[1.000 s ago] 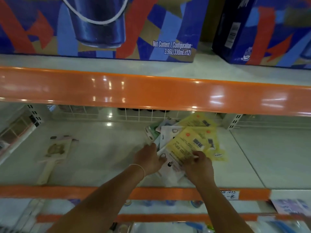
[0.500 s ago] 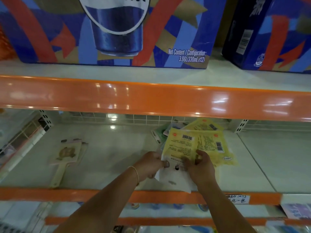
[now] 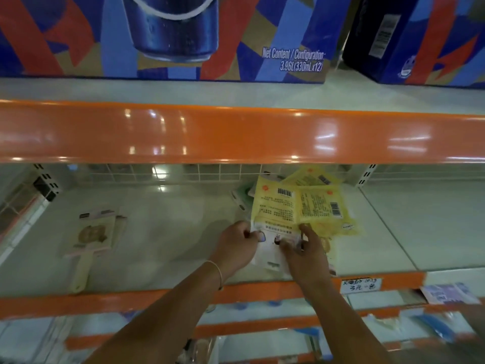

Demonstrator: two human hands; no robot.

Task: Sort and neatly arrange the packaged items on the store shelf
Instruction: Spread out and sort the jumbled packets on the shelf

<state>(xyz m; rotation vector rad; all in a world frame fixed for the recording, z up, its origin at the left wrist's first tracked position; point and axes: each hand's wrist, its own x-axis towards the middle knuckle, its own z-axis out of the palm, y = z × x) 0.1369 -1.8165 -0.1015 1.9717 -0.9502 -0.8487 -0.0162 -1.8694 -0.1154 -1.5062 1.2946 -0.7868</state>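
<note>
A heap of flat packets lies on the middle shelf (image 3: 162, 232), right of centre. On top are yellow packets with barcodes, one upright (image 3: 274, 206) and one beside it (image 3: 321, 206), with a third (image 3: 312, 177) behind. Under them lies a white packet (image 3: 270, 254), and a green-edged packet (image 3: 242, 197) pokes out at the left. My left hand (image 3: 236, 245) pinches the left edge of the heap at the white packet. My right hand (image 3: 304, 252) grips the heap's front, thumb on the white packet and fingers up against the yellow ones.
A packaged item with a long handle (image 3: 90, 237) lies on the shelf's left. Large blue and red drink cartons (image 3: 168, 35) stand on the shelf above, behind an orange rail (image 3: 236, 132). A handwritten price tag (image 3: 360, 285) hangs on the front rail. Lower shelves hold more packets.
The top yellow packet has turned from slanted to upright, squared with the one beside it. Both hands stayed at the heap's front edge. The camera view shifted slightly.
</note>
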